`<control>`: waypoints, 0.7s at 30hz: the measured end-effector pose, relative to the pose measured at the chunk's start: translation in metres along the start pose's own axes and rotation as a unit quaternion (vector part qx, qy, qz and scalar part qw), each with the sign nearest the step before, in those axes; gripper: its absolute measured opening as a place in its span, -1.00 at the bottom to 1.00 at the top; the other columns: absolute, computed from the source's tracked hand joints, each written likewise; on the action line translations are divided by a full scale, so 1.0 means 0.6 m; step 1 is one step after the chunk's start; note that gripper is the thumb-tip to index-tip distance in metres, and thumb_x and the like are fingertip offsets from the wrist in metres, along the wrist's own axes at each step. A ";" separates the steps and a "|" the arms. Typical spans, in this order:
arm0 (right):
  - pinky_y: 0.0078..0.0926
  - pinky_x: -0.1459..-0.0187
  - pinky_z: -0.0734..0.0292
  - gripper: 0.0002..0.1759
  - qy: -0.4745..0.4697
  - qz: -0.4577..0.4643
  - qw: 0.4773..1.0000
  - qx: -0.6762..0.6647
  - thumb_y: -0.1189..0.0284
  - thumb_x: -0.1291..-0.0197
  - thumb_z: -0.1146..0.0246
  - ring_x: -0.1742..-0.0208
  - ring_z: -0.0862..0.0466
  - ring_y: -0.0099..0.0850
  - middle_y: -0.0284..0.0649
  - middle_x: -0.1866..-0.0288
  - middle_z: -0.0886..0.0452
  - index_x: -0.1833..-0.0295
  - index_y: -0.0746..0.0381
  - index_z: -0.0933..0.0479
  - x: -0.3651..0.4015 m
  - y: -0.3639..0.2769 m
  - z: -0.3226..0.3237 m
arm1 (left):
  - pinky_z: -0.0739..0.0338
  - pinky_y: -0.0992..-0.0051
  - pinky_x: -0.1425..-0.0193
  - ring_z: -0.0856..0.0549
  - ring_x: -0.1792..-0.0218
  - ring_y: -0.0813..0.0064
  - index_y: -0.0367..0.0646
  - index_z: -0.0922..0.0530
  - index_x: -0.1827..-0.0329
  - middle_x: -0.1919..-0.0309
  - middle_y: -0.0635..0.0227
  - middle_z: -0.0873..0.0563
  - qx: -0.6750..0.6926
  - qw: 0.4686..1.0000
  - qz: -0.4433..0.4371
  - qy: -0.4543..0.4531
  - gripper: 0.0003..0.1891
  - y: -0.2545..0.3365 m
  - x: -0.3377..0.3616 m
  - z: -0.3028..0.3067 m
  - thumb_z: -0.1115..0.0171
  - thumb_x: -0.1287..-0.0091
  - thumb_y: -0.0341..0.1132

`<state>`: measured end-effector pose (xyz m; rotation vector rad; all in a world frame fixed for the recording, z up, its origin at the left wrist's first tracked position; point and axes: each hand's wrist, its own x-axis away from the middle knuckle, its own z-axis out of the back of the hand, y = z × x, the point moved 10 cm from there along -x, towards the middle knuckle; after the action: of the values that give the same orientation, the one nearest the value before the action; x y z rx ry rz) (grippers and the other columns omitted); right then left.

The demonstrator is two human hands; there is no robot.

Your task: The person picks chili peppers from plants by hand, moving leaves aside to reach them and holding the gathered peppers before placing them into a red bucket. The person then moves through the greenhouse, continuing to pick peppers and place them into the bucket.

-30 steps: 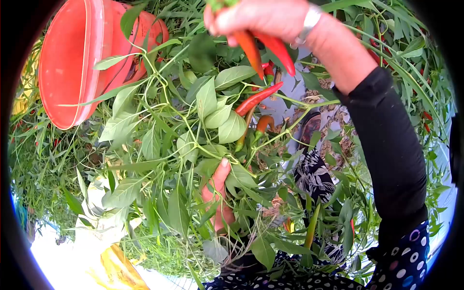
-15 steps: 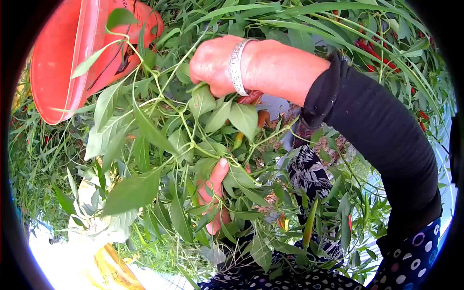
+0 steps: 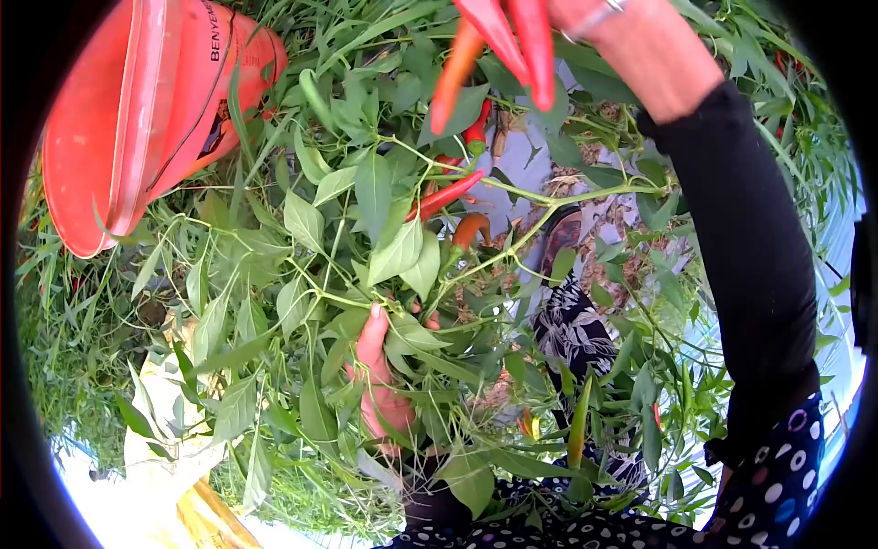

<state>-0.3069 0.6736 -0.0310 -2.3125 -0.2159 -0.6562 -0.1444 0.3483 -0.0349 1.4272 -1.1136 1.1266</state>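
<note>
At the top edge, my right hand (image 3: 572, 14), with a silver bracelet at the wrist, holds several long red and orange peppers (image 3: 494, 46); its fingers are mostly cut off by the frame. My left hand (image 3: 382, 393) is lower down among the leaves of a pepper plant (image 3: 398, 252). Its thumb points up and fingertips show on the far side of a green branch, closed around it. Leaves cover part of this hand. Between the hands, a red pepper (image 3: 445, 196) and a curved orange pepper (image 3: 471, 229) hang on the plant.
A red bucket (image 3: 137, 119) lies tilted at the upper left. A green pepper (image 3: 579, 425) hangs at the lower right. Grey ground sheeting (image 3: 521, 160) with dry debris shows behind the branches. A yellow object (image 3: 208, 517) is at the bottom left.
My right hand has moved up and right, out of the foliage, and peppers now show in it. Branches have shifted, uncovering more hanging peppers. My left hand appears slightly farther left.
</note>
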 end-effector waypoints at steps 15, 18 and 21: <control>-0.50 0.35 -0.53 -0.93 0.061 0.104 0.948 0.294 0.52 0.00 -0.14 0.46 -0.58 -0.43 -0.23 0.47 -0.54 0.36 0.29 -0.46 0.095 -0.070 -0.017 | -0.57 0.30 0.24 -0.61 0.28 0.22 -0.16 -0.36 -0.13 0.21 0.26 -0.57 -0.016 0.996 -0.005 -0.090 -0.54 -0.015 -0.036 0.020 -0.02 -0.31 -0.03; -0.52 0.32 -0.48 -0.75 0.030 -0.065 0.793 0.605 0.43 0.14 -0.23 0.44 -0.54 -0.54 -0.35 0.49 -0.53 0.26 0.25 -0.50 0.099 0.011 -0.035 | -0.57 0.30 0.25 -0.61 0.28 0.23 -0.16 -0.36 -0.14 0.21 0.27 -0.57 -0.019 0.997 -0.011 -0.074 -0.54 -0.011 -0.028 0.013 -0.01 -0.32 -0.04; -0.28 0.26 -0.51 -0.73 -0.136 -0.036 0.567 0.812 0.53 0.24 -0.25 0.33 -0.59 -0.12 -0.09 0.45 -0.58 0.28 0.18 -0.56 0.089 0.152 -0.029 | -0.57 0.31 0.25 -0.62 0.28 0.24 -0.15 -0.36 -0.15 0.21 0.27 -0.58 -0.022 0.999 0.002 -0.044 -0.55 -0.013 -0.023 0.013 0.00 -0.32 -0.05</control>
<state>-0.2380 0.5932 -0.0467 -0.5164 -0.6904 0.0662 -0.1381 0.3430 -0.0503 1.4525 -1.1960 1.0447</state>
